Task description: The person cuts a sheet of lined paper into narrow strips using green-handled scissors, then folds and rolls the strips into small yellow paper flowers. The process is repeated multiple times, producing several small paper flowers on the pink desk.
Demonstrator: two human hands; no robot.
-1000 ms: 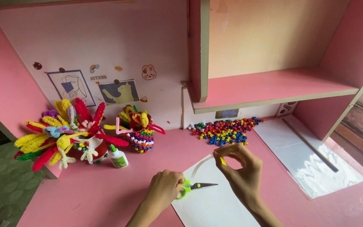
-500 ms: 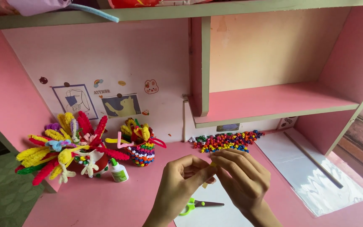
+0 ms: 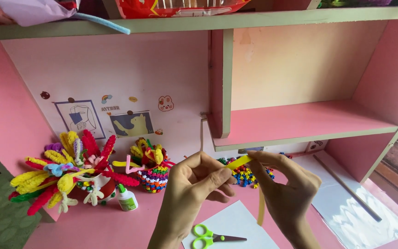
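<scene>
My left hand point(image 3: 193, 186) and my right hand point(image 3: 285, 186) are raised together over the pink desk, both pinching a thin yellow paper strip point(image 3: 238, 162). The strip bends at my right fingertips and its long end hangs down point(image 3: 260, 210) toward the desk. Below the hands, green-handled scissors point(image 3: 210, 236) lie shut on a white sheet of paper point(image 3: 240, 226).
A pile of coloured beads point(image 3: 246, 175) sits behind the hands. To the left stand a small glue bottle point(image 3: 126, 199), a beaded pot with pipe-cleaner flowers point(image 3: 152, 170) and a big pipe-cleaner bouquet point(image 3: 65, 173). A pink shelf point(image 3: 300, 124) overhangs; a clear plastic sheet point(image 3: 355, 210) lies right.
My left hand left the scissors on the paper and joined my right hand on the yellow strip. Both hands rose, and the view tilted up toward the shelves.
</scene>
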